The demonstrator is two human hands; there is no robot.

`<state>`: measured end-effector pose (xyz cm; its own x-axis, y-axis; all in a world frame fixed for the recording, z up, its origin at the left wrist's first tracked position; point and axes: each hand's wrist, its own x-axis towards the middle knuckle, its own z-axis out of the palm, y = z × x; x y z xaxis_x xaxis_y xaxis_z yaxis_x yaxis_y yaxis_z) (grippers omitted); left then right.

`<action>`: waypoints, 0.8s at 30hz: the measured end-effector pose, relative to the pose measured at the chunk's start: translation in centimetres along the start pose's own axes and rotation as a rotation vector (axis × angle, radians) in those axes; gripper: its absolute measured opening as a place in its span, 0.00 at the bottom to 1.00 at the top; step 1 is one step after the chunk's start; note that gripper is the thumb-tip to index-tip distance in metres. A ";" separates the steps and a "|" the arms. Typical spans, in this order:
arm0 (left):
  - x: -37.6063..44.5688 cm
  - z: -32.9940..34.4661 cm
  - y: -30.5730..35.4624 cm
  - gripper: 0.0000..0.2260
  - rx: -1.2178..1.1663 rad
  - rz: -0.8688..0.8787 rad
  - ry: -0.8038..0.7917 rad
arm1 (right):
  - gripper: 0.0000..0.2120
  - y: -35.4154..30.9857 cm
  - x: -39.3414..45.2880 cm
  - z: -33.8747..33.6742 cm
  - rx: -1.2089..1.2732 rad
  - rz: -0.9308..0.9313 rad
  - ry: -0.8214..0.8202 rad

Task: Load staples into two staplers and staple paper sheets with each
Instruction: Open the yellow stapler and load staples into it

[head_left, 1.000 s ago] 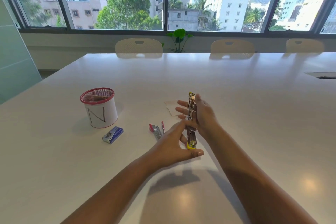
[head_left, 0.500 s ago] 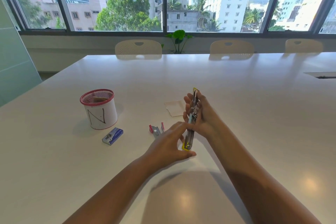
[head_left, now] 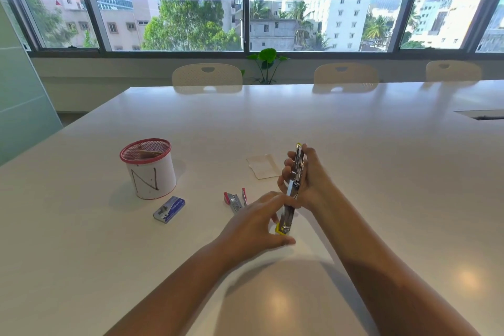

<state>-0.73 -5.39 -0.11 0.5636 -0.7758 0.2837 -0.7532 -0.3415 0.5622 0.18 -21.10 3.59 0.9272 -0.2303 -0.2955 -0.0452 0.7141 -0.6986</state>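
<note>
Nearest us, we see two bare forearms reaching over the white table (head_left: 81, 226). The left hand (head_left: 253, 229) curls its fingers and thumb about the near end of one yellow stapler (head_left: 291, 194), which is swung open and held above the table; whether they pinch anything small there we cannot tell. The right hand (head_left: 308, 180) wraps the stapler's far half, fingers closed round it. Just left of the hands lies one red stapler (head_left: 236, 199), open on the table. Further left we count one blue staple box (head_left: 169, 209) and, beyond it, one white cup (head_left: 150, 172) with a red mesh rim, marked "N". Behind the hands lies one small stack of paper sheets (head_left: 263, 166). At the far edge we count three chairs (head_left: 207, 78) and one potted plant (head_left: 267, 63).
</note>
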 end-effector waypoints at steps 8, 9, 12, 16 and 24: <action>0.1 0.0 -0.1 0.27 0.050 -0.027 0.016 | 0.14 0.8 0.0 0.4 0.013 -0.010 -0.087; 0.1 0.1 -0.2 0.27 0.056 -0.030 0.010 | 0.14 0.7 -0.1 0.3 0.011 -0.007 -0.102; 0.0 0.1 -0.1 0.33 0.068 -0.043 0.003 | 0.15 0.7 -0.2 0.3 -0.009 -0.006 -0.141; -0.1 0.2 0.0 0.43 0.015 -0.084 0.056 | 0.16 0.9 -0.7 0.8 -0.045 -0.005 -0.190; 0.1 0.1 -0.8 0.49 -0.067 -0.147 0.093 | 0.16 1.1 -1.4 1.4 -0.111 0.034 -0.246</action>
<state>-0.12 -5.19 -0.58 0.6971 -0.6667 0.2638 -0.6379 -0.4087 0.6527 -0.67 -19.04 4.13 0.9862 -0.0303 -0.1628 -0.1062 0.6391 -0.7617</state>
